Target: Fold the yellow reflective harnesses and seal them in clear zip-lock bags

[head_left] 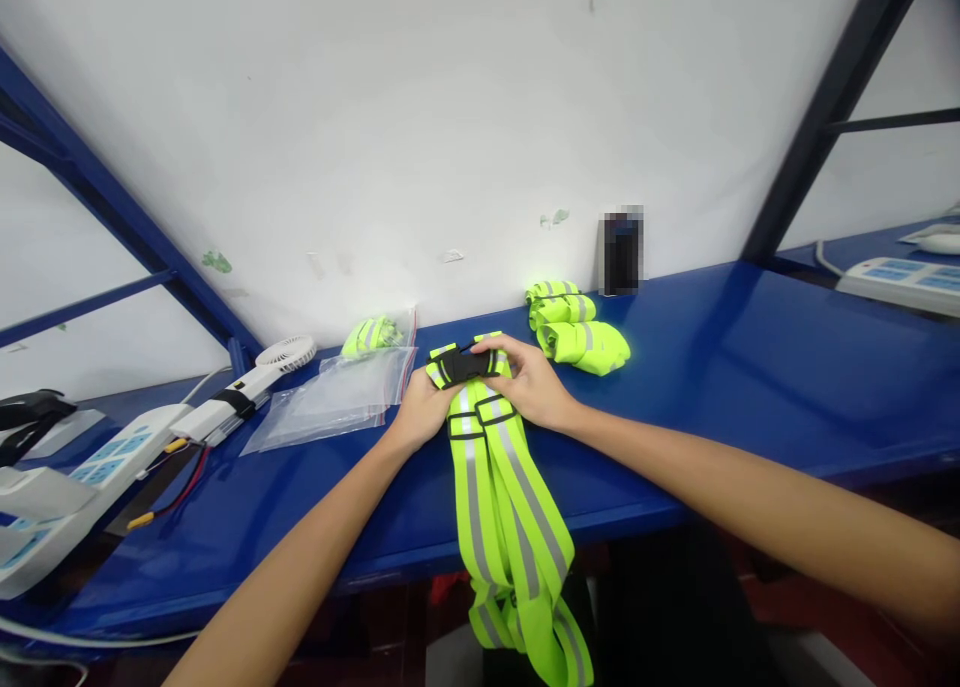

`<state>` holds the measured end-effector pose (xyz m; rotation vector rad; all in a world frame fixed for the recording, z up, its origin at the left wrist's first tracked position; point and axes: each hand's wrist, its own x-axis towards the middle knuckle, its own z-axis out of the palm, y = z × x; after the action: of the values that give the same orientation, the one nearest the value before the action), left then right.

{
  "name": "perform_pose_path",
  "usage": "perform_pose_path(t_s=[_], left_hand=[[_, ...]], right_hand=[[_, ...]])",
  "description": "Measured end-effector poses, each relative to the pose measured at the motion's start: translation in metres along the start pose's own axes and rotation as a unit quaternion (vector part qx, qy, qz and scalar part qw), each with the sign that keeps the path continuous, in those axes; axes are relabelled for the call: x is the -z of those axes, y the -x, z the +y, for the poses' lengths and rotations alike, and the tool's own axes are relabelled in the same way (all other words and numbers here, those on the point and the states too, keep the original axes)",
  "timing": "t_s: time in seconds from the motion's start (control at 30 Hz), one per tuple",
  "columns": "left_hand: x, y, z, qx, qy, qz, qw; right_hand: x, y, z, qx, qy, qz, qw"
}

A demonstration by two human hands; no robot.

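Observation:
Both my hands are at the black side-release buckle point(466, 365) of a neon yellow reflective strap harness point(517, 477). My left hand point(429, 404) grips the webbing and the buckle's left end. On the other side, my right hand point(531, 379) pinches the buckle's right end between thumb and fingers. The two buckle halves look joined. Below them, the grey-striped straps with black slide adjusters point(480, 417) hang over the table's front edge in loose loops.
Rolled neon harnesses point(583, 329) lie at the back, beside a blurred dark object point(621, 252). Clear plastic bags point(337, 392) and another neon bundle point(371, 335) are left of my hands. A handheld fan point(285, 355) and power strips point(112, 457) stand farther left on the blue table point(720, 367).

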<state>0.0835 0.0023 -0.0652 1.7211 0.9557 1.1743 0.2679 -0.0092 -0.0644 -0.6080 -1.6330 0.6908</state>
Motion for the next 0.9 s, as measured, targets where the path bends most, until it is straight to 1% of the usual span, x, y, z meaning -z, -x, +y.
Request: perform_pose_path(t_s=[0.13,0.23,0.33,0.4,0.5,0.6,0.67,0.77,0.8,0.9], left_hand=[[-0.002,0.001,0.004,0.008,0.008,0.003,1.000],[-0.002,0.002,0.005,0.010,0.018,0.012,1.000],[-0.002,0.001,0.005,0.015,0.030,0.026,0.999],[-0.002,0.000,0.004,0.014,0.038,0.046,0.998],[-0.003,-0.001,0.002,-0.016,0.050,0.082,0.995],[-0.005,0.000,0.004,-0.048,0.051,0.101,0.992],[-0.006,0.002,0.007,-0.050,0.049,0.097,0.993],[-0.007,0.005,0.011,-0.030,0.044,0.073,0.996],[-0.007,0.006,0.011,-0.025,0.041,0.066,0.997],[-0.006,0.007,0.010,-0.030,0.032,0.062,0.997]], right_hand=[[-0.002,0.000,-0.004,-0.081,-0.029,-0.004,0.996],[-0.002,-0.001,-0.009,-0.113,-0.051,-0.015,0.992],[-0.001,-0.002,-0.011,-0.118,-0.065,-0.024,0.991],[0.000,-0.003,-0.012,-0.112,-0.067,-0.023,0.991],[0.001,-0.004,-0.011,-0.103,-0.059,-0.020,0.993],[0.001,-0.004,-0.010,-0.102,-0.069,-0.018,0.992],[0.002,-0.004,-0.008,-0.130,-0.095,-0.013,0.987],[0.003,-0.005,-0.006,-0.201,-0.152,-0.006,0.968],[0.003,-0.005,-0.006,-0.214,-0.162,-0.005,0.963],[0.004,-0.005,-0.006,-0.221,-0.157,-0.004,0.962]])
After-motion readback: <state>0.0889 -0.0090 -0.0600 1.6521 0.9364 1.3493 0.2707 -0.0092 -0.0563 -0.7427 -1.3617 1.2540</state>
